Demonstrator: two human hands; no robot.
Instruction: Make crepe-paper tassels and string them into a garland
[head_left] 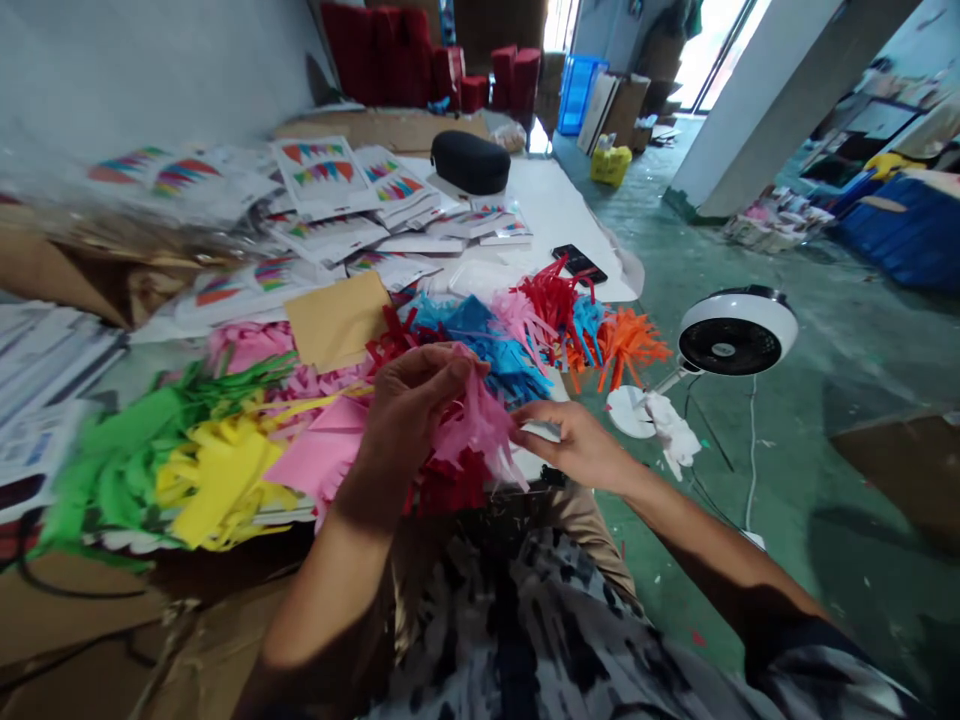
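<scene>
Pink fringed tissue paper (480,420) hangs from my left hand (412,405), pinched at its top between thumb and fingertips. On the right edge of that fringe, my right hand (574,445) has its fingertips closed on the strands. Below and behind the hands lie dark red fringe (454,485) and blue fringed paper (480,335). Left of my left hand are a folded pink sheet (322,445), yellow fringed paper (225,475) and green fringed paper (120,450). Red (551,300) and orange fringe (634,340) lie at the table's right edge.
Printed white packets (322,180) are piled at the back, near a black case (470,162) and a phone (579,264). A tan card (337,320) rests among the paper. To the right, a white fan (739,330) stands on the green floor, its cable trailing.
</scene>
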